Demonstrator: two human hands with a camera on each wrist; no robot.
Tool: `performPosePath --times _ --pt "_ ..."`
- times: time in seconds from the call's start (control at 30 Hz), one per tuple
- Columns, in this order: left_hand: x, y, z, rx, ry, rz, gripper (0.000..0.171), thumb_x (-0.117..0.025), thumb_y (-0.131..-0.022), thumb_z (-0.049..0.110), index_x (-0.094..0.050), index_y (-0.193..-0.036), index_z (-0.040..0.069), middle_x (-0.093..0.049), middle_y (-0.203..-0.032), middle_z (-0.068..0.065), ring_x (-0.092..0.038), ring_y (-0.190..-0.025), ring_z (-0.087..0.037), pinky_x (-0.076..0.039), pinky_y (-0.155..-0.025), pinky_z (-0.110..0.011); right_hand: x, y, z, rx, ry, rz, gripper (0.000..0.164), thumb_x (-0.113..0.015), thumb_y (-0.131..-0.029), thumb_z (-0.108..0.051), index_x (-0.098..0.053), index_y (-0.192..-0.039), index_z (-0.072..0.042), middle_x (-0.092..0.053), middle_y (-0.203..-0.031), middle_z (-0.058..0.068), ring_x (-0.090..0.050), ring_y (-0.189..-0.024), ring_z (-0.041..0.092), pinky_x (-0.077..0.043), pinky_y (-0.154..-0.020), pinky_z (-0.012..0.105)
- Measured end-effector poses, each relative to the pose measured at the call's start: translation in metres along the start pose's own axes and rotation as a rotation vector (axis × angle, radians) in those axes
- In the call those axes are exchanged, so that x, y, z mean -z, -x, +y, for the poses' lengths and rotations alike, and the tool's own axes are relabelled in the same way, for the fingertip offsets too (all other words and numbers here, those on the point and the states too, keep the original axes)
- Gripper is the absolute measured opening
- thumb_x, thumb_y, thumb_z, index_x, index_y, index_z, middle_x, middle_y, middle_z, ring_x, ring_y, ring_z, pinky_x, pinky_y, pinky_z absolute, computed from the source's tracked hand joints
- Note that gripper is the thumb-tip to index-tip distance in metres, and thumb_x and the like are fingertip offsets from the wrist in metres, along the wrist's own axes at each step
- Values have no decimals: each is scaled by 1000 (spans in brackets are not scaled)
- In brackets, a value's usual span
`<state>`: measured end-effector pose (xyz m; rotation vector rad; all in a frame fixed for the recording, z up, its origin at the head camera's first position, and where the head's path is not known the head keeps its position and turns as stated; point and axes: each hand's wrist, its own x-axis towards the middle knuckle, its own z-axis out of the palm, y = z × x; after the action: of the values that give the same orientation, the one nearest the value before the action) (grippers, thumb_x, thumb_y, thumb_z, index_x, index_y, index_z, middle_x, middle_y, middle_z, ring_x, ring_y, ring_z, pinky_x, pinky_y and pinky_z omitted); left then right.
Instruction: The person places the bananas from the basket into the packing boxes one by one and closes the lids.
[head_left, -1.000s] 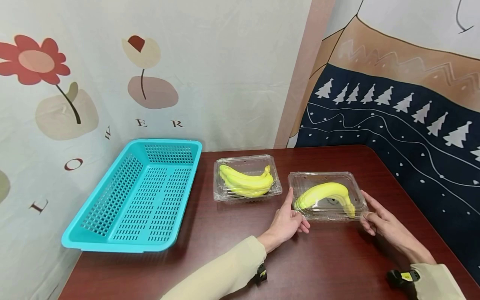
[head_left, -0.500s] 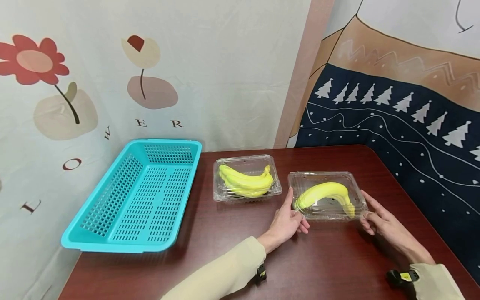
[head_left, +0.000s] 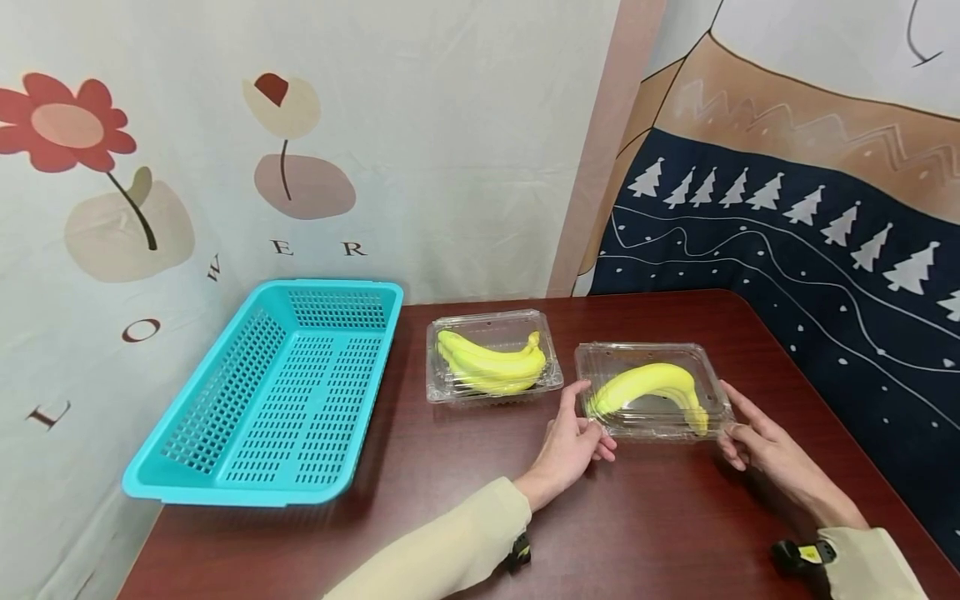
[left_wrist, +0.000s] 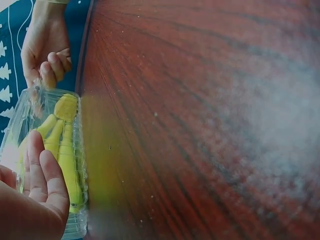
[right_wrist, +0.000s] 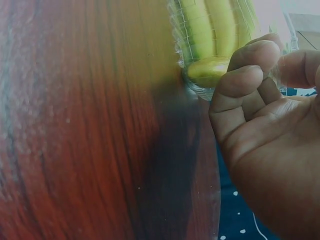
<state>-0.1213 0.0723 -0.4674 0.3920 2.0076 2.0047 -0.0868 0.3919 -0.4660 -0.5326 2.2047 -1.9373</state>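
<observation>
A clear plastic clamshell box [head_left: 637,354] with a bunch of yellow bananas [head_left: 656,383] inside lies on the table at the right. My left hand [head_left: 566,446] holds its near left corner, index fingertip at the left edge and thumb at the front. At the opposite front corner, my right hand [head_left: 772,454] pinches the box between thumb and index finger, its other fingers curled below. The left wrist view shows my left hand's outer fingers [left_wrist: 54,175] fairly straight, overlapping the box. A second clear box [head_left: 491,321] of bananas [head_left: 495,367] sits to the left.
A turquoise perforated basket [head_left: 375,400] stands on the left of the dark red-brown table [head_left: 465,467], with nothing in it. Behind is a printed cloth wall [head_left: 465,150], and a dark blue tree-patterned cloth [head_left: 750,242] hangs along the right edge.
My left index finger has bent, its tip shifting slightly along the box's left edge. The right hand and both boxes look nearly unchanged; the head view has drifted slightly.
</observation>
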Motion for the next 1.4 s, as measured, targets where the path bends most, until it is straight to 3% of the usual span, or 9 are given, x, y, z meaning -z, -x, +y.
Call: performPosePath --times 0.17,0.47,0.73,0.93,1.03,1.2,1.4 --pt "-1 0 0 8 0 14 52 -48 -97 -7 -35 -145 8 -73 -73 -12 -74 -64 -23 -60 -64 -30 0 0 0 -28 16 7 61 -29 -109 5 -6 -165 -8 -52 -76 6 -40 -60 32 -34 -52 45" --pt "-2 -1 3 22 7 49 56 -49 -93 -12 -38 -143 9 -71 -68 -11 -72 -59 -18 -58 -60 -25 0 -1 0 -33 28 1 62 -29 -109 5 -5 -165 -9 -52 -76 6 -41 -60 31 -36 -52 44" --pt "-2 -3 6 30 -2 67 59 -52 -90 -15 -40 -143 8 -70 -64 -9 -69 -55 -15 -61 -61 -40 0 -1 0 -36 58 6 62 -30 -109 5 -5 -165 -9 -53 -76 6 -44 -59 29 -39 -51 43" --pt "-1 -3 4 43 -16 82 62 -54 -91 -12 -42 -147 11 -69 -64 -4 -64 -54 -8 -46 -50 -21 -2 -2 -1 -15 29 -3 62 -29 -109 6 -8 -165 -11 -52 -75 7 -43 -58 29 -36 -51 44" --pt "0 -3 3 42 -9 88 64 -53 -90 -11 -43 -149 13 -68 -63 -3 -62 -54 -7 -42 -50 -20 -3 -3 -1 -13 27 -7 62 -29 -109 6 -7 -165 -10 -53 -75 7 -44 -58 28 -36 -51 45" --pt "1 -3 1 24 13 94 64 -51 -93 -10 -42 -152 13 -67 -65 -4 -62 -55 -7 -48 -54 -21 -4 -4 -1 -30 52 1 61 -30 -110 4 -2 -164 -5 -54 -76 4 -46 -58 26 -38 -51 43" --pt "2 -4 -1 10 71 60 63 -50 -96 -7 -39 -155 11 -70 -71 -9 -67 -59 -10 -56 -64 -25 -4 -5 -2 -14 45 -6 61 -29 -109 5 -2 -163 -3 -51 -75 9 -43 -58 29 -36 -51 44"
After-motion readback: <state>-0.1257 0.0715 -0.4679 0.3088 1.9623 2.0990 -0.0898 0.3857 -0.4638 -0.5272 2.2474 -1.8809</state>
